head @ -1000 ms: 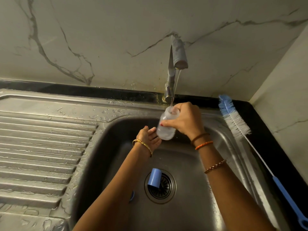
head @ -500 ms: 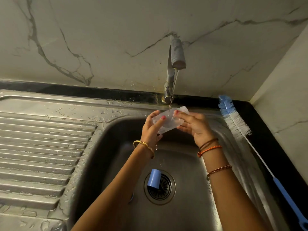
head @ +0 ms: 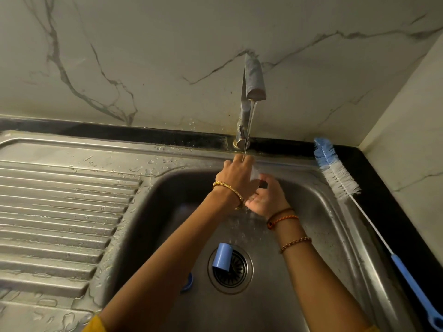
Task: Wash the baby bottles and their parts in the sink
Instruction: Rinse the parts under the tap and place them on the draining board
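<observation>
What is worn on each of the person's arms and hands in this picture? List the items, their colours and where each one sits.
The left hand has a gold bangle at the wrist and a yellow sleeve edge near the elbow. The right hand wears dark and orange thread bands at the wrist and a brown beaded bracelet further up the forearm. Both forearms are bare.

The left hand [head: 236,176] now lies back-up over the clear bottle [head: 256,174], covering most of it under the water stream [head: 249,130], while the right hand [head: 266,197] has dropped below, palm up, fingers curled round it.
</observation>
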`<state>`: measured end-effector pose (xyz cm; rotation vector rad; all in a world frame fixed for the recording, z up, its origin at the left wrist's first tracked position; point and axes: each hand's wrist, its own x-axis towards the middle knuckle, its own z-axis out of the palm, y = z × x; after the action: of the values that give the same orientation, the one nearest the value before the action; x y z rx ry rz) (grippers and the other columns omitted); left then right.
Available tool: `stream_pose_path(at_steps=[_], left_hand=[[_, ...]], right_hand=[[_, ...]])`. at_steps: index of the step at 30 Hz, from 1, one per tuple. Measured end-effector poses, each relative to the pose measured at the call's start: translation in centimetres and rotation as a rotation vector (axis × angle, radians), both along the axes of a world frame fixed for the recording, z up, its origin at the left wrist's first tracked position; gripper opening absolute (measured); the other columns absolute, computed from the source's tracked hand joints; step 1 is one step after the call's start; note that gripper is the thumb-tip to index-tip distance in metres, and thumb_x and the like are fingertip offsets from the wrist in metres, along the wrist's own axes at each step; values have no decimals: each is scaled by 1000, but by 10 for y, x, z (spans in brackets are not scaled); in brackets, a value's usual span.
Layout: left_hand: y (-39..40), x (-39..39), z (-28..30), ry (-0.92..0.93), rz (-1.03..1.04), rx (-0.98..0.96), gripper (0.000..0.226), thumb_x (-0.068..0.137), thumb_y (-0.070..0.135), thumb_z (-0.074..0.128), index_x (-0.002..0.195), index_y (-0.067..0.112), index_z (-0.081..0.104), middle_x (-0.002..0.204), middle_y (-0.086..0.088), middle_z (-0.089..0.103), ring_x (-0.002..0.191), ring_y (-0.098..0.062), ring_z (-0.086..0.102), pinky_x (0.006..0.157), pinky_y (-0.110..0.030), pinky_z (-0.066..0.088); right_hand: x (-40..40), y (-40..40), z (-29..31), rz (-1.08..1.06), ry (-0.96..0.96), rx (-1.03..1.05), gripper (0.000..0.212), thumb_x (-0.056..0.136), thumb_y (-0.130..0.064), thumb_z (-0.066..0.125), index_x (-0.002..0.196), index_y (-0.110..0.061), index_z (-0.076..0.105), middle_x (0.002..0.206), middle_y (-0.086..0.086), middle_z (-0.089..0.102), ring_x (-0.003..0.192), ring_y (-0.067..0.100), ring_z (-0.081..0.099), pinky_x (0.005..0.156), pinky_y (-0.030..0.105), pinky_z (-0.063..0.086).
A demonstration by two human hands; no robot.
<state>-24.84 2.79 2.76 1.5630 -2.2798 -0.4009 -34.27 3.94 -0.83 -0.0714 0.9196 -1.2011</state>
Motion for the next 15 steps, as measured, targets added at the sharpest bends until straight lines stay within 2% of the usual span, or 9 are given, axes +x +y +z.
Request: stream_pose_path(at_steps=[3,5,6,8,10,12,14,15], left_hand=[[4,6,0,33,13,17,60,87,26,60,139,14,33,140,-10,36,125,-33,39,98,-39,41],[6,11,-2,88,52,30,60,87,27,60,138,13,33,138,-12,39,122,-31,42,97,-36,41],[7,14,-3,138,86,30,58,87,27,60,136,12,36,136,-12,41,120,-29,45,94,-33,42],[10,20,-7,284,170,54,53,87,29,60,133,10,40,131,-12,47,113,-27,50,89,-30,42],[14,27,-12,493,241,152,51,90,29,58,132,6,41,127,-16,49,103,-25,54,82,-31,47],[17,32,-18,770,332,346,49,92,25,54,133,2,39,127,-21,47,100,-27,55,77,-35,54],[19,35,-24,1074,435,575,45,94,21,50,133,0,39,119,-21,49,98,-30,55,79,-40,53],[21,34,-27,1221,458,665,42,96,22,46,131,0,40,113,-19,50,91,-27,56,75,-37,52]], right_hand=[[-1,0,4,77,12,-21,37,89,-25,48,117,-1,49,108,19,58,92,30,59,70,36,49],[0,-3,10,115,43,-5,43,91,-26,47,127,-1,45,125,18,54,106,32,57,82,35,50],[2,-5,15,121,77,10,39,92,-26,48,124,-3,49,127,17,54,112,31,56,88,35,47],[8,-10,23,117,176,23,25,92,-27,52,106,-6,57,110,15,61,100,27,60,85,33,49],[13,-13,30,165,501,-9,27,91,-28,54,110,-8,55,106,12,59,95,23,60,77,29,52],[16,-14,32,200,848,-142,38,91,-26,56,125,-11,49,119,10,54,103,22,55,75,26,52],[17,-14,32,221,1116,-282,43,89,-26,59,128,-12,46,125,9,51,108,20,51,84,31,50],[19,-13,33,231,1232,-338,44,88,-27,60,127,-11,47,126,11,51,110,21,51,89,34,50]])
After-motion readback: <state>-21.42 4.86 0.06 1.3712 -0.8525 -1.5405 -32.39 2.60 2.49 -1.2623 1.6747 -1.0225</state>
